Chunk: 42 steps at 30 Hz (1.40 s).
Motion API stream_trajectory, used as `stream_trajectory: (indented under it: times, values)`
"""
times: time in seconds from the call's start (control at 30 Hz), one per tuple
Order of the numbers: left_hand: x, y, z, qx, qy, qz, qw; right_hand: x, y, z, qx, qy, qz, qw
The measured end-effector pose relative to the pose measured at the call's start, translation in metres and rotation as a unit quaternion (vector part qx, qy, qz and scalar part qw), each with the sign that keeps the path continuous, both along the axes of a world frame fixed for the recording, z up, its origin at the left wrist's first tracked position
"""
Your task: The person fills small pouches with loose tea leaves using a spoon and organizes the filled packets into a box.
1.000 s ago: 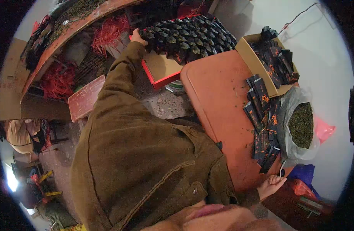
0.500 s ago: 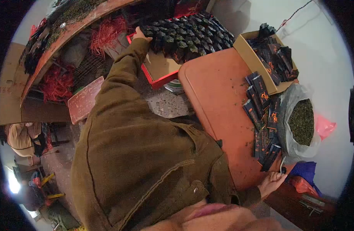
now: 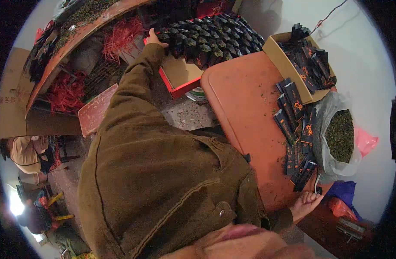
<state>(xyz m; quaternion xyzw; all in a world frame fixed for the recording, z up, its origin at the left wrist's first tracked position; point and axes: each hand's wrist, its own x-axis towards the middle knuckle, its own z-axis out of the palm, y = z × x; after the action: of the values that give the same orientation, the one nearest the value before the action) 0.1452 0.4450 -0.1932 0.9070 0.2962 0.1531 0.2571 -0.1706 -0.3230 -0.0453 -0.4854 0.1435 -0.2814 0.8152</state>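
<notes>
The closely packed black pouches (image 3: 206,43) sit in a red-walled box (image 3: 184,90) just past the far left corner of the table (image 3: 245,95); their tops show greenish-brown bits, and part of the box's cardboard floor is bare on the side nearest the person. The left hand (image 3: 154,39) is at the outer end of these rows, thumb spread from the other fingers and touching or nearly touching a pouch; I cannot tell whether it grips one. Each pouch looks light, with a smooth, perhaps slippery skin and a loose filling that could spill if squeezed or tipped, so a gentle pinch low on the sides, well under the top, seems the best hold. The right hand (image 3: 308,203), at the table's near right corner, has its fingers curled around a thin pale utensil (image 3: 317,183); a small dark piece beside them is too unclear to name. Flat black packets (image 3: 283,125) overlap along the table's right side, probably stiffer and easily lifted by an edge. At the table's far right, a cardboard carton (image 3: 289,71) holds more of them, and nearer along that edge stands a clear plastic bag (image 3: 336,168) of dry leafy material (image 3: 340,134).
</notes>
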Motion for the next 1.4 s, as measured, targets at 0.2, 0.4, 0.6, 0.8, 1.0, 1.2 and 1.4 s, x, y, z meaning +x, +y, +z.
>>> stream_trajectory:
  times: [0.2,0.4,0.6,0.8,1.0,1.2,1.4]
  values:
    - [-0.013,-0.011,0.027,0.011,0.023,0.021,0.999,-0.001,0.017,0.012,-0.01,0.03,-0.016,0.999]
    - [-0.019,-0.006,0.02,0.006,-0.034,0.009,0.999,-0.004,0.016,0.013,-0.039,0.036,0.012,0.999]
    - [-0.005,0.0,0.011,0.073,-0.061,-0.106,0.99,-0.006,0.008,0.007,-0.048,0.039,0.015,0.998]
    - [0.016,0.005,0.002,0.095,-0.039,-0.109,0.989,-0.005,0.015,0.011,-0.028,0.061,0.011,0.998]
    - [0.002,0.007,0.003,0.058,0.027,-0.031,0.997,-0.005,-0.001,-0.004,-0.02,0.012,0.045,0.999]
    - [-0.004,0.019,-0.004,0.052,-0.047,-0.054,0.996,-0.002,0.005,0.001,-0.024,0.014,0.032,0.999]
    - [-0.022,0.008,0.017,0.148,-0.086,-0.083,0.982,0.002,0.028,0.022,-0.031,0.108,-0.01,0.994]
